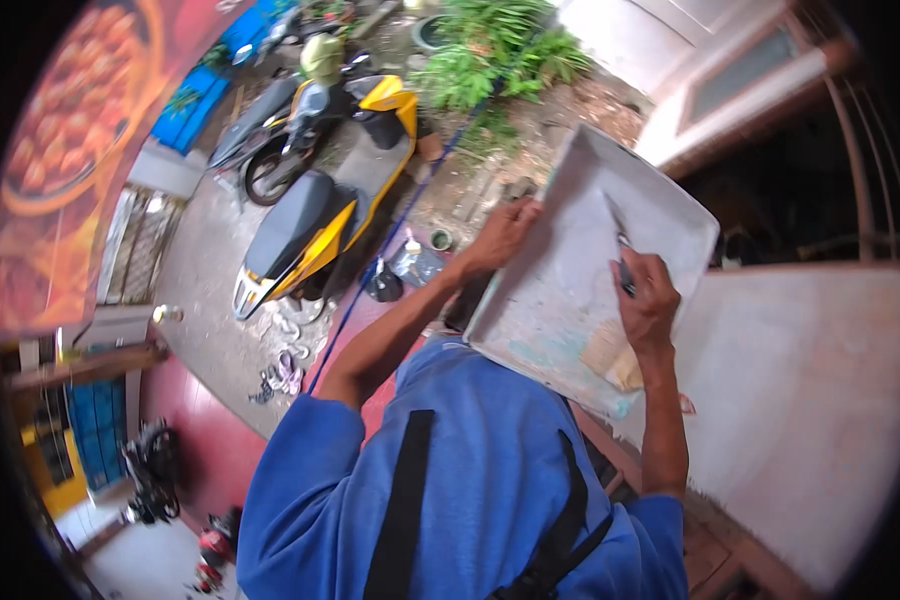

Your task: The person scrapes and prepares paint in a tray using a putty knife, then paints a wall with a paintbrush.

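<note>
A shallow white tray [560, 290] with raised sides is tilted in front of my body. Greenish and tan smears mark its lower end. My left hand [503, 237] grips the tray's left edge, fingers curled around it. Over the tray's inside, my right hand [648, 300] is closed around the dark handle of a knife [618, 220]. Its narrow blade points toward the tray's far end; whether the tip touches the surface I cannot tell. The underside of the tray and most of my left fingers are hidden.
A yellow scooter [315, 230] stands at the left, near another motorbike [270, 165]. A blue rope [400, 215] runs slantwise past my left arm. Several shoes [285, 372] lie on the ground. A pale low wall [790, 400] is on the right, and green plants [500, 50] grow ahead.
</note>
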`<state>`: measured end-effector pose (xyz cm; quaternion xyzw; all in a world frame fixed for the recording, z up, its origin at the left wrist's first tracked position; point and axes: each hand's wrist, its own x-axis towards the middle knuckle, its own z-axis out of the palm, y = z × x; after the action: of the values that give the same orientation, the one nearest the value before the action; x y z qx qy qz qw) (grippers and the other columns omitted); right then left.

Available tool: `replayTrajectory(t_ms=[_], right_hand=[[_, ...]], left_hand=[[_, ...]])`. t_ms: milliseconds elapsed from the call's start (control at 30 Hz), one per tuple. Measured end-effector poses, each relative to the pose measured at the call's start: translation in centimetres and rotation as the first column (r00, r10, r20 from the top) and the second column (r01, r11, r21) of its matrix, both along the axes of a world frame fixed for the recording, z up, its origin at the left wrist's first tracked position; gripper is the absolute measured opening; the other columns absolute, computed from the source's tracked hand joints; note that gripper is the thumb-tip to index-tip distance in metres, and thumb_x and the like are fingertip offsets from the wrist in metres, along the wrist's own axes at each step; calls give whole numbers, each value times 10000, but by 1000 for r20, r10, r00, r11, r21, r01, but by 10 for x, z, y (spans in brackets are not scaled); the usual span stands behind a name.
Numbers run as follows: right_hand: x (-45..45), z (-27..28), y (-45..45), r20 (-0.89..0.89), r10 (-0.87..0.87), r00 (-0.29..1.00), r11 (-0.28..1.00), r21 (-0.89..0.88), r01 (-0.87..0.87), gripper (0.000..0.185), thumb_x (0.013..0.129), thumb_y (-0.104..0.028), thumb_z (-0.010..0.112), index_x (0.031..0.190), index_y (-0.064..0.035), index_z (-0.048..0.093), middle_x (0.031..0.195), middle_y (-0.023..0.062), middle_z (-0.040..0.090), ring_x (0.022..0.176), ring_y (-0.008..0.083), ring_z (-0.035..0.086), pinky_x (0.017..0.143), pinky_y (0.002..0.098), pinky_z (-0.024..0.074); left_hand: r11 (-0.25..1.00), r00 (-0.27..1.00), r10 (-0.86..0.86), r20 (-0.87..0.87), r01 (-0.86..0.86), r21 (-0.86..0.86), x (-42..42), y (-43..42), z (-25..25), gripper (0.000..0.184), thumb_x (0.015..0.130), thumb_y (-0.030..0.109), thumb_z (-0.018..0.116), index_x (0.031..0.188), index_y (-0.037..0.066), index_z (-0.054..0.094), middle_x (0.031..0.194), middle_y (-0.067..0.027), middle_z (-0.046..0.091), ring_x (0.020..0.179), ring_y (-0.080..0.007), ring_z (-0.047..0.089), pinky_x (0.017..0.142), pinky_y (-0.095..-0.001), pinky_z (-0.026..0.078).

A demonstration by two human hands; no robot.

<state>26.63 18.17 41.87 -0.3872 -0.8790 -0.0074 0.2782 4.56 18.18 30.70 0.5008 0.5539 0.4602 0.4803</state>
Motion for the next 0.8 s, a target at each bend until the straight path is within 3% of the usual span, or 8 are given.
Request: replayTrajectory(t_ms=[33,100,167,233,433,533,667,800], right_hand=[[-3,-7,4,9,-47,999,998,-30,47,250,743,-64,665,981,-60,591,815,90,541,726,254,563,569,357,459],[-7,-17,6,21,-13,1000,998,-58,15,216,761,-45,649,970,-49,594,799,92,527,729,261,558,613,365,465],[-9,-11,-1,12,73,997,990,-119,-71,200,788,-36,627,983,-30,586,821,106,527,741,260,557,616,359,457],[-3,-5,0,-5,59,998,988,-143,-59,191,807,-35,610,994,-18,581,837,116,530,748,262,558,619,354,455],[27,-11,6,96,-72,993,997,-17,74,174,825,-57,599,994,-25,579,814,107,512,712,246,558,598,342,456],[23,-9,-13,171,-31,985,994,-96,48,172,825,-43,597,994,-19,577,810,104,510,709,248,558,601,347,457],[26,0,-12,21,-25,999,997,-78,27,171,825,-40,598,993,-13,578,802,106,509,703,256,552,595,353,453],[41,-12,-12,146,-125,981,992,16,124,165,823,-41,603,980,4,579,812,106,518,703,249,551,581,345,456]], left_hand=[[999,1000,-16,-2,16,39,-1,-1,-2,477,946,378,368,1092,-43,535,1001,-129,613,953,-189,534,848,-339,411],[996,998,25,-64,-19,92,-1,1,-6,434,942,369,372,1067,-10,544,935,-192,595,876,-260,561,801,-366,421],[986,999,4,-38,2,168,-2,1,-3,409,945,352,360,944,-20,529,787,-196,544,737,-266,518,710,-400,407],[975,998,-20,-65,34,220,-3,3,-9,434,947,362,351,926,-35,524,758,-193,532,721,-257,511,698,-396,401],[978,998,-11,-62,24,207,-1,4,-13,483,950,387,334,971,-53,533,837,-232,565,809,-323,553,761,-415,405],[983,998,-39,-42,46,175,-1,4,-11,490,952,389,328,996,-54,533,881,-240,570,859,-332,552,809,-421,391],[982,998,-53,-18,55,179,-2,2,-8,505,954,394,317,1023,-59,528,938,-241,573,920,-332,548,869,-421,369],[984,998,-49,-27,53,172,-2,1,-7,512,955,395,310,1043,-61,525,968,-242,574,946,-331,547,895,-412,362]])
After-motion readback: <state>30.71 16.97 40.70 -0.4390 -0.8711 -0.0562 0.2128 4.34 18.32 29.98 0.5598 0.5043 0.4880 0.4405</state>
